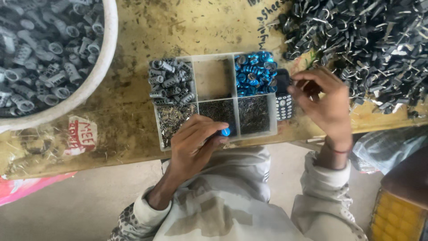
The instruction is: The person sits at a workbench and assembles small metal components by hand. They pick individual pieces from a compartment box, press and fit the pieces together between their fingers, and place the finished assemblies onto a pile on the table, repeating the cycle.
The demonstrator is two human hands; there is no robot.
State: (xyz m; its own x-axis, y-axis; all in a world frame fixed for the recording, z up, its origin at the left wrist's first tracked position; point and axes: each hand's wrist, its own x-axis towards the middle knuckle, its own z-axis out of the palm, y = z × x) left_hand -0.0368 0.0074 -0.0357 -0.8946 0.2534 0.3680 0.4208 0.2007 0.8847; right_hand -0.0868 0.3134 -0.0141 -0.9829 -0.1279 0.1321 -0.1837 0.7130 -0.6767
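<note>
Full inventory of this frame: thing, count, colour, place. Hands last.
Clear plastic divided tray: one, table centre.
Ribbed grey metal sleeves: many, tray's top-left compartment; more in the white round tub, far left.
Shiny blue round caps: many, top-right compartment.
Fine dark pins: many, lower compartments.
Small keypad phone: one, dark, right of tray.
Black metal clips pile: many, top right.
Worn wooden table: one, yellowish.
Left hand: over tray's front, pinching one blue cap.
Right hand: by the phone, fingers curled.
</note>
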